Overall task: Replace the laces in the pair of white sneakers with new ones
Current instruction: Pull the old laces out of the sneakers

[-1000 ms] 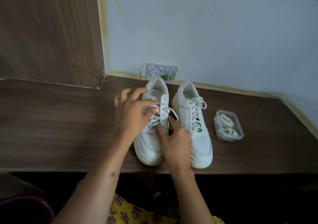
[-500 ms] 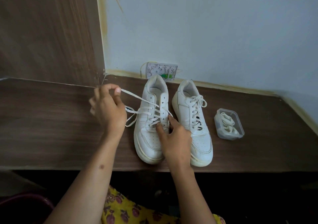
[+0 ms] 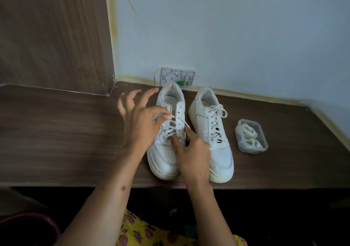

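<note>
Two white sneakers stand side by side on the wooden desk [image 3: 56, 141], toes toward me. The left sneaker [image 3: 166, 151] has its top eyelets empty and its old lace [image 3: 173, 127] loosened. My left hand [image 3: 141, 122] hovers over its left side, thumb and forefinger pinching the lace near the upper eyelets, other fingers spread. My right hand [image 3: 193, 151] rests on the sneaker's lower lacing, holding it down, forefinger touching a lace strand. The right sneaker [image 3: 212, 132] is fully laced with a bow. A clear plastic box [image 3: 251, 138] at the right holds the new laces.
A white wall socket plate [image 3: 178, 78] sits on the wall just behind the sneakers. A wooden panel [image 3: 53, 37] rises at the back left. The desk's front edge runs just below the sneaker toes; my yellow patterned clothing shows beneath.
My left hand, which had pulled a lace end out to the left half a second ago, has come back over the left sneaker and pinches the lace higher up. The right hand stayed put.
</note>
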Motion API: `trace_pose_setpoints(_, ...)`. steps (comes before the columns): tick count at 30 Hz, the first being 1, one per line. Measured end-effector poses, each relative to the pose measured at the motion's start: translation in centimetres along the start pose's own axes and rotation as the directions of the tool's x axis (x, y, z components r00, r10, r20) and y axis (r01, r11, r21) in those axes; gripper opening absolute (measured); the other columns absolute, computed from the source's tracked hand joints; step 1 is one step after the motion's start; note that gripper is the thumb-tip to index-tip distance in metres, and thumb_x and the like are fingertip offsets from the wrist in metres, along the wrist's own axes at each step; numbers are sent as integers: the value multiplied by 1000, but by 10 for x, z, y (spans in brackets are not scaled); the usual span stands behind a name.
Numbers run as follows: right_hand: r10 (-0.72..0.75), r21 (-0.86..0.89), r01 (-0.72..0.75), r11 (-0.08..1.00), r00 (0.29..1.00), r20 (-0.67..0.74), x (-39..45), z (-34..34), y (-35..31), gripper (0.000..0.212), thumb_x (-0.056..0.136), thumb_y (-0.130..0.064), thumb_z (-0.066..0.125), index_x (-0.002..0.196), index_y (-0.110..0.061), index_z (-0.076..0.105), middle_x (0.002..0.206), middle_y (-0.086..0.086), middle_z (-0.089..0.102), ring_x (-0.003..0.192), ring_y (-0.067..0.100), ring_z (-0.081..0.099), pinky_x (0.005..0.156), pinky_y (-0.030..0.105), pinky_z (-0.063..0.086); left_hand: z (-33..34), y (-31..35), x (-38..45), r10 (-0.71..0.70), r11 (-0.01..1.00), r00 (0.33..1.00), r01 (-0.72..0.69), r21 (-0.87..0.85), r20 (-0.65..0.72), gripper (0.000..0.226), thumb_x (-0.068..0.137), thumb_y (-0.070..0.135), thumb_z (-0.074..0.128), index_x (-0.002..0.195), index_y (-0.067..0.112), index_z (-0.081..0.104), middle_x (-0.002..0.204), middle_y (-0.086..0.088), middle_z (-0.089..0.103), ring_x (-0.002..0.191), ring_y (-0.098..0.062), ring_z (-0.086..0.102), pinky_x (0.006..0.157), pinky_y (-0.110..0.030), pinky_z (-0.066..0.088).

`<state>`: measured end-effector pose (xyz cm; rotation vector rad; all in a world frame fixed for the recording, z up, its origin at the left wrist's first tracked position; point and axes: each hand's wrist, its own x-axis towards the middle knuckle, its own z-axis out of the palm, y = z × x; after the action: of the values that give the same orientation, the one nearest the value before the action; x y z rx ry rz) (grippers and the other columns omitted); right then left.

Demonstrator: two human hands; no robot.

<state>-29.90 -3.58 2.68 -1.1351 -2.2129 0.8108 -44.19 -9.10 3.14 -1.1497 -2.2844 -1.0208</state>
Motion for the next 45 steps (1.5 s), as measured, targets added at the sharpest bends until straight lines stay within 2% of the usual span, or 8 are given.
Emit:
trace_pose_setpoints(8, -1, -16, 1, 1000, 1000, 6, 0, -1, -2, 45, 92, -45, 58, 132, -24, 58, 67, -9, 50, 64, 12, 50, 67, 28, 45, 7, 2, 0, 28, 999, 994, -30, -20, -104, 6, 81, 31, 77, 81, 33, 71, 129, 12, 59, 122, -24, 38, 107, -57, 24)
trace_pose_setpoints(12, 22, 1, -22, 1000, 999, 24, -2, -2, -5, 56, 93, -45, 59, 142, -19, 50, 72, -5, 54, 76, 19, 62, 80, 37, 53, -6, 0, 4, -368, 926, 838, 293, -237, -403, 8, 91, 30, 60, 90, 26, 67, 118, 10, 61, 111, -23, 47, 97, -41, 31)
trace_pose_setpoints(16, 32, -3, -32, 999, 999, 28, -1, -3, -6, 57, 93, -45, 59, 143, -19, 48, 72, -6, 55, 76, 17, 62, 79, 34, 52, -4, -3, 1, -382, 922, 867, 335, -191, -321, 14, 90, 37, 61, 98, 27, 67, 123, 14, 59, 116, -25, 47, 99, -44, 30)
trace_pose_setpoints(22, 26, 3, -26, 1000, 999, 27, -1, -4, -6, 57, 93, -44, 59, 143, -19, 48, 74, -7, 53, 74, 10, 53, 78, 32, 49, 0, 0, 0, -53, 997, 998, 50, -66, -38, 27, 79, 53, 72, 106, 47, 71, 147, 13, 46, 130, -30, 34, 109, -60, 20)
trace_pose_setpoints(29, 23, 3, -23, 1000, 1000, 20, -1, -3, -5, 57, 92, -44, 60, 142, -19, 49, 73, -7, 53, 71, 9, 51, 77, 32, 50, 9, 7, -1, 45, 999, 998, -46, -22, -32, 13, 85, 43, 64, 83, 33, 73, 112, 17, 69, 117, -19, 55, 115, -57, 12)
trace_pose_setpoints(33, 38, -1, -38, 999, 999, 23, -2, -4, -6, 56, 93, -44, 59, 143, -19, 48, 73, -6, 54, 73, 11, 55, 80, 32, 51, 9, 8, -3, -63, 992, 995, 55, -116, -71, 24, 85, -6, 47, 100, 12, 52, 90, 9, 74, 80, -16, 71, 117, -61, 15)
trace_pose_setpoints(39, 54, -19, -54, 998, 998, 25, -1, -4, -6, 56, 93, -45, 58, 141, -20, 50, 75, -6, 54, 74, 13, 55, 77, 31, 47, 4, -5, -2, -230, 969, 964, 214, -126, -134, 6, 101, 12, 45, 105, 16, 43, 95, 7, 73, 80, -25, 70, 116, -60, 18)
trace_pose_setpoints(45, 70, -5, -70, 998, 997, 17, 0, -2, -7, 54, 90, -48, 59, 136, -20, 55, 73, -6, 56, 74, 14, 57, 78, 32, 49, -7, -8, 0, -302, 926, 946, 320, -200, 115, 46, 99, 6, 48, 138, 31, 46, 128, 9, 59, 113, -21, 59, 113, -65, 12)
